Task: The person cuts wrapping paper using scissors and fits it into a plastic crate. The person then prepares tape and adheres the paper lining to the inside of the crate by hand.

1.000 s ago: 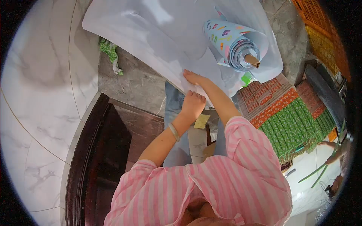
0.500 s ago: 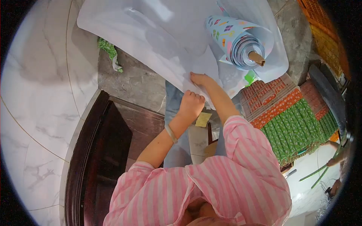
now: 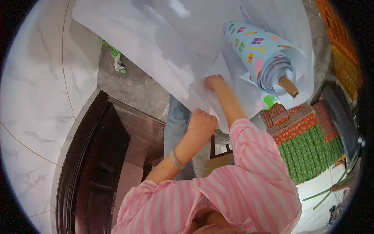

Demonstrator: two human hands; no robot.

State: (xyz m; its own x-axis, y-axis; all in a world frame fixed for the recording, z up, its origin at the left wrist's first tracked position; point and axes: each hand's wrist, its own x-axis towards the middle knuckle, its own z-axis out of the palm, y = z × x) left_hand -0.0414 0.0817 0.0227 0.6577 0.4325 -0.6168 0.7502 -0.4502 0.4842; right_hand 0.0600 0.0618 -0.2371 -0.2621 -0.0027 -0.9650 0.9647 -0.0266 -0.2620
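Marble-patterned tiles (image 3: 35, 109) beside a spread of white paper (image 3: 191, 66)

On the left, pale tiles with grey veins and thin joints run from far to near. Next to them, dark wooden furniture (image 3: 87, 167) takes up the near left, with a grey stone-look surface (image 3: 136, 87) beyond it; a green-and-white printed scrap (image 3: 116, 62) lies crumpled at its far left. White paper fills the far middle, creased and shadowed, its near edge in front of blue jeans (image 3: 176, 124). At that edge the left hand (image 3: 201, 126), a pale bangle (image 3: 177, 160) on its wrist, has its fingers folded together; whether paper is pinched inside, I cannot tell. Slightly farther and to the right, the right hand (image 3: 215, 81) is on the paper with fingers curled in; I cannot tell whether they clamp any of it. Right of both hands, a light-blue wrapping-paper roll (image 3: 257, 50) printed with colourful gifts lies on the white expanse, its cardboard core (image 3: 288, 86) jutting from the near end. Farther right, bundles (image 3: 307, 152) printed in green and orange sit side by side, nearer than an orange crate (image 3: 341, 35). By the right edge, another person's hand (image 3: 339, 187) is at long green strips (image 3: 317, 195), blurred.
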